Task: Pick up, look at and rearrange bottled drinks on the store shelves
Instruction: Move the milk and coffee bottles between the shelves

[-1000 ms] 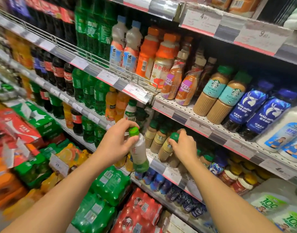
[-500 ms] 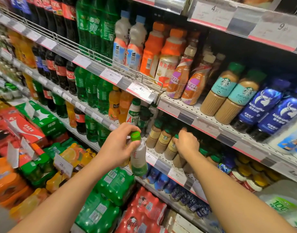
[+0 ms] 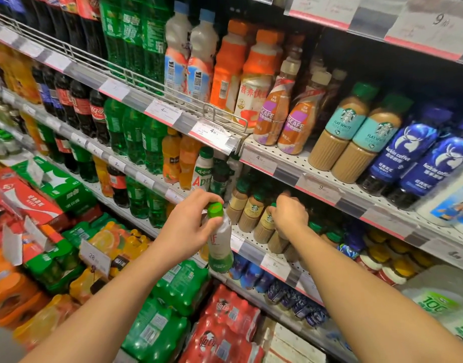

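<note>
My left hand [image 3: 184, 226] grips a slim white bottle with a bright green cap [image 3: 220, 242] by its neck, holding it upright in front of the perforated middle shelf [image 3: 247, 241]. My right hand [image 3: 288, 214] is curled over the top of a small brown coffee bottle [image 3: 264, 224] with a green cap, standing in a row of like bottles [image 3: 247, 213] on that shelf. The cap under my right fingers is mostly hidden.
Above sits a shelf [image 3: 285, 158] with larger coffee bottles [image 3: 340, 127], blue bottles [image 3: 406, 158] and orange-capped drinks [image 3: 254, 72]. Green and dark soda bottles fill the left shelves [image 3: 136, 132]. Shrink-wrapped green packs [image 3: 172, 305] and red packs [image 3: 225, 323] stack below.
My right hand has reached further in and settled onto the brown coffee bottle's top. My left hand keeps the white bottle in nearly the same place. The camera has tilted slightly.
</note>
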Tool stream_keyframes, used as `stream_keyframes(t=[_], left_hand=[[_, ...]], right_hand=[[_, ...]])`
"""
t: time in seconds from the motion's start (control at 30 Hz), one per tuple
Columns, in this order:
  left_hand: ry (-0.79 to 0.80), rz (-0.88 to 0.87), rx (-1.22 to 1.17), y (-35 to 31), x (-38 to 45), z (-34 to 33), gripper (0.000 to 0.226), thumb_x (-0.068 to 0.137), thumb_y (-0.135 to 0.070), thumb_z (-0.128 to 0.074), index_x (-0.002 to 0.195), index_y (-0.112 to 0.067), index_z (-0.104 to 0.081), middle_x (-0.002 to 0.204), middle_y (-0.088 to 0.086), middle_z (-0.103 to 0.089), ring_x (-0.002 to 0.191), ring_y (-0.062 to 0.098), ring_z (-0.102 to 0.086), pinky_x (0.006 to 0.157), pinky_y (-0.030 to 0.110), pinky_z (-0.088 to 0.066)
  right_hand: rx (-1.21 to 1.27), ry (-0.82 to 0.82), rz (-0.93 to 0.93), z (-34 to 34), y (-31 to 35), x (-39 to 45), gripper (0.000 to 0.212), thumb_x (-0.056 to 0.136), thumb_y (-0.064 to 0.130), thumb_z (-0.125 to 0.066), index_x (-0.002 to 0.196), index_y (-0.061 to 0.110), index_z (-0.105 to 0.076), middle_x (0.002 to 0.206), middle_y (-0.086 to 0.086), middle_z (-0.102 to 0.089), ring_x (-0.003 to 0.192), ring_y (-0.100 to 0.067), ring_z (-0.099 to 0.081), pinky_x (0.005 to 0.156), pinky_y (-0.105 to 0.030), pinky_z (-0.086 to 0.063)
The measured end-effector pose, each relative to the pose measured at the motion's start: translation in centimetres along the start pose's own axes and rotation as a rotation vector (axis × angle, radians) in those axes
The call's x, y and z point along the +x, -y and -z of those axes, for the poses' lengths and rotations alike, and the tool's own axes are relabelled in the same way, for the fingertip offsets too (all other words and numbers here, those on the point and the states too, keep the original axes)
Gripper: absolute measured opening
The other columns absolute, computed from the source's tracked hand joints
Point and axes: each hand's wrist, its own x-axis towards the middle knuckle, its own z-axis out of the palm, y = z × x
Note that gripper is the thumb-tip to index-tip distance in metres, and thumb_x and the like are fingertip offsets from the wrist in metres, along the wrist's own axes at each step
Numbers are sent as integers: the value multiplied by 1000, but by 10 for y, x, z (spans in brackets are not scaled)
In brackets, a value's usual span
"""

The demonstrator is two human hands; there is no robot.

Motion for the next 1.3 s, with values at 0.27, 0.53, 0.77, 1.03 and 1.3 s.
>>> stream_keyframes(t=[0.27, 0.53, 0.77, 1.03, 1.3], left_hand=[[21, -18, -24, -5, 9, -10, 27, 91, -29, -69, 116, -28, -60, 109, -13, -55, 100, 7, -56, 88, 40, -55], [108, -171, -27, -55, 41, -49, 34, 82, -52, -63, 109, -32, -59, 101, -16, -56, 93, 8, -60, 81, 41, -55], [152, -369, -88, -159, 49, -101, 32, 82, -50, -66, 105, -28, -62, 97, -16, -59, 87, 8, -61, 76, 40, -55], [123, -471, -201, -290, 26, -150, 30, 78, -52, -69, 99, -32, -62, 89, -16, -62, 81, 5, -63, 72, 35, -56], [177, -489, -308, -388, 7, -210, 31, 82, -48, -71, 107, -32, -65, 98, -16, -66, 93, 8, -65, 76, 31, -58]], right_hand=[[195, -8, 90, 17, -11, -20, 56, 94, 42, -66, 141, 16, -50, 130, -12, -62, 115, -35, -64, 94, -46, -56], [487, -72, 285, 38, -70, -118, 26, 94, 34, -64, 119, 28, -67, 117, 17, -64, 75, 0, -68, 84, -31, -55], [613, -11, 157, 75, -150, -181, 55, 75, 66, -68, 123, 41, -56, 113, 14, -68, 87, -8, -65, 86, -33, -56], [582, -259, 34, 120, -244, -234, 50, 65, 61, -76, 96, 37, -46, 87, 14, -65, 80, -9, -59, 70, -33, -50], [540, -338, -71, 156, -345, -278, 53, 71, 69, -67, 105, 33, -51, 97, 9, -62, 94, -17, -53, 76, -34, -45]])
